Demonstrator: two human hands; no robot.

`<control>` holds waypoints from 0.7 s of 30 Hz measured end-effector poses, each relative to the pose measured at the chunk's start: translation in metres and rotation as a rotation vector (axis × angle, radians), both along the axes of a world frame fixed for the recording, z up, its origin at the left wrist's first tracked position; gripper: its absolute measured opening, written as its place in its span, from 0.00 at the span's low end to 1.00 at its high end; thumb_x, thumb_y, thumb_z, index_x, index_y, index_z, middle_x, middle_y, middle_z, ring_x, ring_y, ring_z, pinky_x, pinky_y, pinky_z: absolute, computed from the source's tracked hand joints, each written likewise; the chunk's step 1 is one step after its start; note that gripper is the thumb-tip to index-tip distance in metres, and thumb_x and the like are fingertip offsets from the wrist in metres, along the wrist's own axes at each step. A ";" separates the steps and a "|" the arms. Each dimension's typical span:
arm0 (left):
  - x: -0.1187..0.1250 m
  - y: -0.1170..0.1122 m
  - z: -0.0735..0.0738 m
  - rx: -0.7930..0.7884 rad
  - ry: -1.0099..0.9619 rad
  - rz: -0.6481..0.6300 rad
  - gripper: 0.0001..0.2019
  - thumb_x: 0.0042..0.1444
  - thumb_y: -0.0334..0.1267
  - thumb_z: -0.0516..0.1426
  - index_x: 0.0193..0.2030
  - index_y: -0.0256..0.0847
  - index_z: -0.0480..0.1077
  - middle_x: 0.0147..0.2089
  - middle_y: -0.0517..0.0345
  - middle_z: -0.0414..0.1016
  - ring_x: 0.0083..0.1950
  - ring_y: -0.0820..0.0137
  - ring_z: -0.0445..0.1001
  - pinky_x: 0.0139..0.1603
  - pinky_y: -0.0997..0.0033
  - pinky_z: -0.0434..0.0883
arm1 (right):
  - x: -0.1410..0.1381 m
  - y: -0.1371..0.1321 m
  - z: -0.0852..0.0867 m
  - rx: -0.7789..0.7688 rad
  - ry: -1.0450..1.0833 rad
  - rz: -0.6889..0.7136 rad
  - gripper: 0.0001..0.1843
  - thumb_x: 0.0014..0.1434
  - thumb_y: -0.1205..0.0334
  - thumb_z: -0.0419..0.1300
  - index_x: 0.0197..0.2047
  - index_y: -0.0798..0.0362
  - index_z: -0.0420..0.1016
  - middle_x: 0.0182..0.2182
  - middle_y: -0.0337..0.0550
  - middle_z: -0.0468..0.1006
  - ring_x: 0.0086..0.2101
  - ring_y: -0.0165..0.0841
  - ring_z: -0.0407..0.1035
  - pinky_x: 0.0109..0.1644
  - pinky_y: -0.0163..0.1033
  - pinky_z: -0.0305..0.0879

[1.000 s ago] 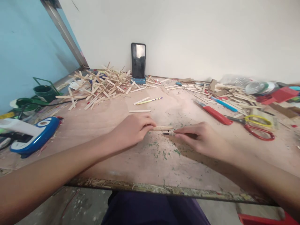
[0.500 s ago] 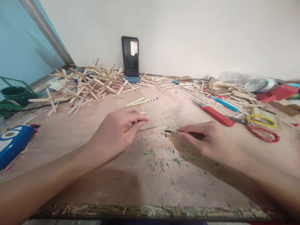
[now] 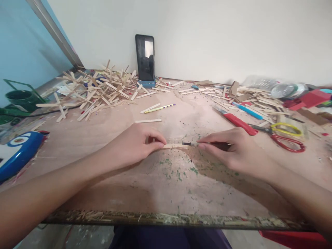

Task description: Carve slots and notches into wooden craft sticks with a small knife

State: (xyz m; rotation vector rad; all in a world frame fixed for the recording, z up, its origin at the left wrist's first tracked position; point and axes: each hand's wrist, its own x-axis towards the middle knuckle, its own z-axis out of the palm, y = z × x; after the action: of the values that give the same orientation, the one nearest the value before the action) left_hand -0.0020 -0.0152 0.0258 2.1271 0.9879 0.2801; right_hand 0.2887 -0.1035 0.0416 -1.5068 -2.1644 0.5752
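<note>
My left hand (image 3: 140,143) is closed in a pinch on the left end of a craft stick (image 3: 174,146), which lies low at the table surface. From its fingertips the stick runs right, towards my other hand. My right hand (image 3: 228,147) pinches a slim dark-and-pale piece (image 3: 188,144), its dark end pointing left over the stick's right end. Whether that piece touches the stick I cannot tell, and its exact kind is unclear. Another craft stick (image 3: 148,121) with a small dark mark lies just beyond my left hand. Farther back is a yellow patterned pencil (image 3: 160,108).
Piled craft sticks (image 3: 103,90) fill the back left beside a propped phone (image 3: 145,58). At right lie a red-handled cutter (image 3: 240,123), scissors (image 3: 287,137), a blue pen-like tool (image 3: 247,110) and plastic bottles (image 3: 287,90). Green scraps (image 3: 178,171) dot the table (image 3: 124,193).
My left hand has brought its craft stick down and right, to the dark end of the piece in my right hand. A marked stick beyond my left hand shows more fully. The view has tilted downward.
</note>
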 end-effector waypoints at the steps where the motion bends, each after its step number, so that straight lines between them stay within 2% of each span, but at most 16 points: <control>1: 0.000 -0.001 -0.001 -0.029 0.000 -0.038 0.08 0.66 0.39 0.63 0.41 0.48 0.87 0.43 0.64 0.88 0.44 0.67 0.82 0.49 0.64 0.73 | -0.001 -0.001 0.000 -0.008 -0.003 0.011 0.15 0.73 0.57 0.62 0.41 0.51 0.90 0.37 0.43 0.91 0.30 0.35 0.82 0.28 0.38 0.70; 3: 0.000 -0.002 -0.002 -0.057 -0.009 -0.102 0.09 0.66 0.37 0.62 0.42 0.47 0.87 0.43 0.62 0.88 0.45 0.67 0.82 0.50 0.65 0.73 | -0.003 -0.002 0.000 -0.023 -0.006 0.035 0.15 0.73 0.58 0.61 0.40 0.51 0.90 0.37 0.43 0.91 0.30 0.34 0.82 0.29 0.38 0.71; 6: 0.001 -0.004 -0.004 -0.005 -0.030 -0.136 0.10 0.67 0.36 0.61 0.44 0.45 0.87 0.46 0.60 0.86 0.46 0.68 0.81 0.51 0.65 0.73 | -0.006 -0.002 -0.001 -0.027 0.007 0.073 0.16 0.73 0.60 0.61 0.40 0.52 0.90 0.37 0.43 0.91 0.30 0.32 0.81 0.32 0.35 0.72; 12: 0.000 -0.002 -0.011 0.097 -0.065 -0.252 0.08 0.69 0.35 0.63 0.44 0.44 0.86 0.43 0.60 0.85 0.44 0.70 0.81 0.49 0.68 0.72 | -0.009 -0.001 -0.005 0.002 0.028 0.153 0.14 0.73 0.62 0.63 0.41 0.55 0.91 0.31 0.40 0.89 0.24 0.25 0.74 0.28 0.32 0.66; 15: 0.000 -0.004 -0.015 0.149 -0.089 -0.312 0.08 0.70 0.33 0.63 0.43 0.43 0.86 0.42 0.60 0.84 0.44 0.71 0.81 0.48 0.69 0.72 | -0.009 -0.001 -0.006 0.006 0.038 0.192 0.12 0.73 0.62 0.64 0.43 0.55 0.91 0.32 0.40 0.89 0.25 0.25 0.75 0.29 0.31 0.66; 21: 0.000 -0.007 -0.019 0.205 -0.098 -0.330 0.10 0.72 0.32 0.60 0.44 0.44 0.85 0.42 0.59 0.84 0.44 0.69 0.81 0.47 0.69 0.72 | -0.011 -0.002 -0.006 0.005 0.005 0.218 0.13 0.74 0.64 0.63 0.43 0.54 0.90 0.33 0.41 0.90 0.27 0.28 0.78 0.31 0.33 0.68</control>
State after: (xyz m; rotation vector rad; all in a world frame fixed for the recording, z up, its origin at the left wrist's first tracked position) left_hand -0.0017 -0.0221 0.0067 2.3945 0.5581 0.3285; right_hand 0.2776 -0.1054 0.0352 -1.2739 -2.3408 0.6431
